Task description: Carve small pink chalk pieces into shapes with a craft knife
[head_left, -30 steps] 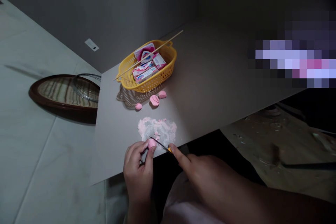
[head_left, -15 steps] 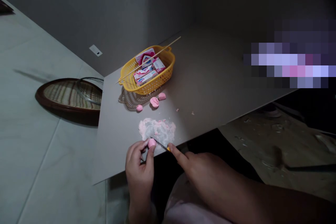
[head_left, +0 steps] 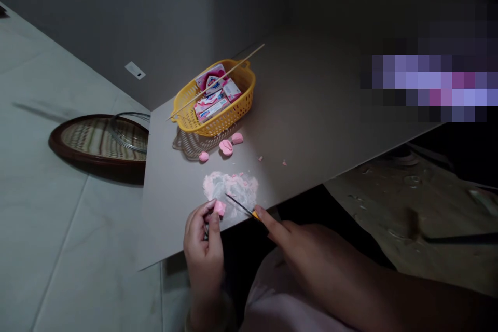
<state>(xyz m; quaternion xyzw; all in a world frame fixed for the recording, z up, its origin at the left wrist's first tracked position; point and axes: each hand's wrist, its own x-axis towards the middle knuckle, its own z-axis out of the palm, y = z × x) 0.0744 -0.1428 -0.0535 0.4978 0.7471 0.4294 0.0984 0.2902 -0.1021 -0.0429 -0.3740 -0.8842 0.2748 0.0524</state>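
Note:
My left hand pinches a small pink piece of soap between thumb and fingers, just over the front edge of the grey table. In my right hand is a knife with a thin dark blade and a yellow handle; the index finger lies along it. The blade points up and left, a short gap away from the soap. Beneath the blade spreads a patch of pale pink shavings. Farther back lie three carved pink soap pieces.
A yellow plastic basket holds several pink-and-white soap boxes, with a thin wooden stick across its rim. Left of the table, a brown-rimmed woven tray and a wire coil sit by the tiled floor.
The knife blade has come away from the soap, moving right with my right hand. My left hand has turned the soap piece slightly and shifted a little left. The view has shifted slightly.

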